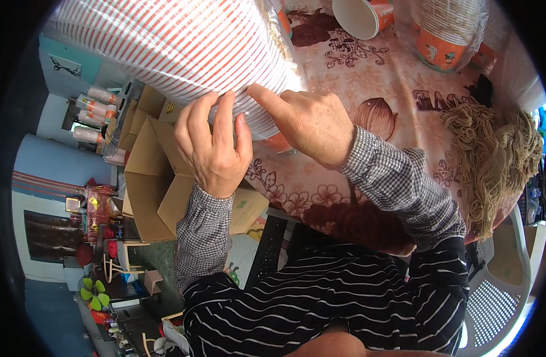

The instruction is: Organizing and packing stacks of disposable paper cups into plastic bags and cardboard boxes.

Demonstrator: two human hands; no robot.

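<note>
Cups (178, 47) sit nested in 1 long stack, reaching from the upper left to the near-left edge of the tabletop (338, 83), just in front of you. Your left hand (216, 154) touches the rims at the near end, its fingers parted and released rather than clenched. Your right hand (314, 122) touches just beside it, index finger stretched along the rims; whether its curled fingers pinch anything, you cannot tell from here.

The likeliest trouble is the stack bending or sliding apart, since your hands meet only its near end and its length looks unsupported by them. Pressing hard with that fingertip could dent a rim. A push toward yourself could send cups over the edge, perhaps into the open carton (151, 149) below left.

Count 2 hands, 1 long stack (too tightly nested to count by the cup), 1 tipped cup (349, 15), 1 bagged stack (445, 50) at upper right with others partly hidden behind, 1 heap of twine (493, 160), 1 large carton, at least 4 wrapped stacks (97, 107) at far left and 1 white chair (493, 303).
</note>
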